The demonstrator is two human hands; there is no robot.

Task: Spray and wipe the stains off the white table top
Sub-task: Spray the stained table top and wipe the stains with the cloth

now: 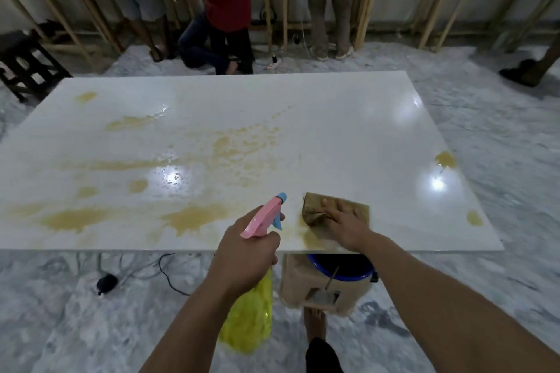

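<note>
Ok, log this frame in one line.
left hand: grips pink-topped yellow spray bottle | right hand: presses brown cloth | white table top: yellow stains remain

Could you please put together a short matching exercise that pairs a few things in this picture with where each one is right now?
Things:
1. spray bottle
2. brown cloth
3. blue bucket
4. black stool

Places:
A. under the near edge of the table top
B. gripped in the left hand
C. on the floor past the far left corner
D. flat on the table under the right hand

Pairs: 1-B, 2-D, 3-A, 4-C
</note>
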